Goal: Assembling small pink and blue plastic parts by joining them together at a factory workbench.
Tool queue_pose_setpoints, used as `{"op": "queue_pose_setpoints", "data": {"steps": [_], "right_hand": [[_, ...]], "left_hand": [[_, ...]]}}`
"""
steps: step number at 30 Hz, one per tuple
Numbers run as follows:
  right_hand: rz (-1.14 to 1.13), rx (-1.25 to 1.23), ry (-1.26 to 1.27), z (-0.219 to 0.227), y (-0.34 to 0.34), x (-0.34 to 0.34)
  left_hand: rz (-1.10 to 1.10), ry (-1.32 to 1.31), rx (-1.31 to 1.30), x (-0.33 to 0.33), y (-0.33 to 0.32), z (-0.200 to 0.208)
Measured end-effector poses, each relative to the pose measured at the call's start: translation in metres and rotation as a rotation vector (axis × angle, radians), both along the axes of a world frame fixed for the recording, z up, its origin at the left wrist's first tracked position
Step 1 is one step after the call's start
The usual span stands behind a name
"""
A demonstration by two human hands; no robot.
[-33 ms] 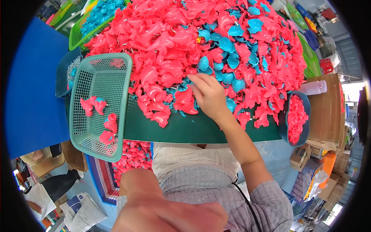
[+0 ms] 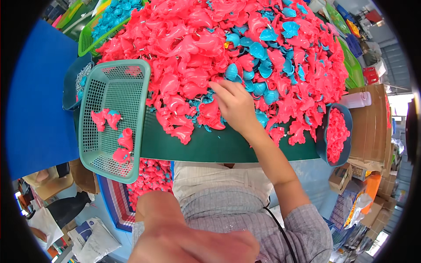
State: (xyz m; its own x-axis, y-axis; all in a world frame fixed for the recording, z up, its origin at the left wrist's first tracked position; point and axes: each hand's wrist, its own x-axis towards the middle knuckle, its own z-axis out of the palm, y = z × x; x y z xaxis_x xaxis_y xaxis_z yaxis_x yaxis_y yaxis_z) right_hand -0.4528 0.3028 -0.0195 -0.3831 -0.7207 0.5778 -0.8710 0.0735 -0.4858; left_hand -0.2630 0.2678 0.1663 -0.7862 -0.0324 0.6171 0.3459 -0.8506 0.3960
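A large heap of glossy pink plastic parts (image 2: 193, 48) covers the table, with blue shell-shaped parts (image 2: 258, 51) mixed in. My right hand (image 2: 239, 105) reaches over its near edge, thumb and forefinger stretched out and apart, fingertips touching the heap. Between them I see nothing held. Close to the camera at the bottom, my left hand (image 2: 197, 243) looks large and blurred. Its fingers point right and bend down out of sight, so whatever they may hold is hidden. Left of the heap, a green mesh basket (image 2: 143, 118) contains several pink parts with blue bits.
A dark tub of small metal pieces (image 2: 69, 94) stands beyond the basket's left side. At right, a blue-grey tub (image 2: 323, 147) holds small pink parts beside a cardboard box (image 2: 370, 127). Below the table's left edge sits a crate (image 2: 115, 206) with more pink parts.
My right hand has shifted slightly left, its fingertips a little farther over the pink parts. The left hand has hardly moved.
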Motion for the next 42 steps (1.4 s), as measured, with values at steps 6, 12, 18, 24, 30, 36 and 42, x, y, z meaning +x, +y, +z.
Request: {"op": "queue_pose_setpoints", "data": {"steps": [6,12,18,24,30,36,42], "right_hand": [[0.013,0.189,0.394,-0.009,-0.029,-0.011],[0.172,0.187,0.066,0.006,-0.026,-0.016],[0.275,0.184,-0.440,0.025,-0.013,-0.001],[0.437,0.068,-0.854,0.040,0.009,0.012],[-0.041,-0.005,-0.805,0.001,0.038,-0.025],[-0.061,0.199,0.238,-0.030,0.017,-0.012],[0.003,0.223,0.265,-0.016,-0.016,0.003]], "left_hand": [[0.378,-0.041,-0.088,0.017,-0.014,-0.047],[1.097,-0.882,-0.283,-0.006,-0.035,-0.142],[1.217,-0.911,-0.855,-0.033,-0.028,-0.201],[1.320,-0.653,-0.927,-0.050,-0.021,-0.201],[1.010,-0.926,-0.241,-0.038,-0.022,-0.198],[0.800,-1.166,-0.139,-0.024,-0.014,-0.216],[0.767,-1.309,0.003,-0.015,-0.004,-0.212]]}}
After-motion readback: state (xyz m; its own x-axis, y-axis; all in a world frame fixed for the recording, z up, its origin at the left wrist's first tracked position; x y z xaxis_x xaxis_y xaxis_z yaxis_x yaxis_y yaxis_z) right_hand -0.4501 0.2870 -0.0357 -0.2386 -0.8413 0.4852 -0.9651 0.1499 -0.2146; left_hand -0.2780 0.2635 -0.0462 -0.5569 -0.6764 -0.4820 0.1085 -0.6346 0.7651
